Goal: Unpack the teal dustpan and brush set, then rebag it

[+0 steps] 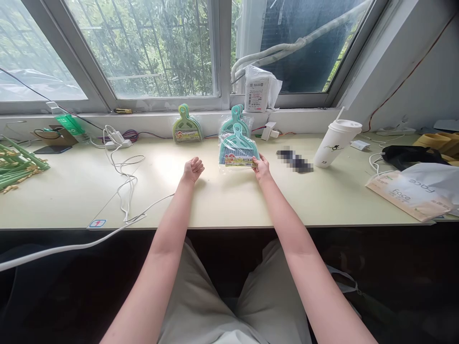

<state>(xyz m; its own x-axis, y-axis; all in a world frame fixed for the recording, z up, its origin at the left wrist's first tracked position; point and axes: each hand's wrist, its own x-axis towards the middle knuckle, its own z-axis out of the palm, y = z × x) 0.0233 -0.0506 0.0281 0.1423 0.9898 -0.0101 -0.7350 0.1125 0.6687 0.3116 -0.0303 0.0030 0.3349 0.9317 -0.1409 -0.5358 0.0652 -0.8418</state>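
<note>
My right hand (262, 168) pinches the lower right corner of a teal mini dustpan and brush set (237, 145) in a clear plastic wrapper with a printed label. Behind that set, more teal sets (236, 113) lean against the sill wall, partly hidden by it. To their left stand several green dustpan sets (186, 125), also wrapped and propped at the wall. My left hand (194, 169) is curled into a fist above the table, in front of the green sets; nothing shows in its fingers.
A white lidded cup with a straw (335, 143) stands at right, near a pixelated dark object (294, 160) and a tissue pack (412, 188). White cables (127, 184) run across the left of the table (229, 205). Green stalks (21, 162) lie far left, below a green-labelled bottle (70, 123).
</note>
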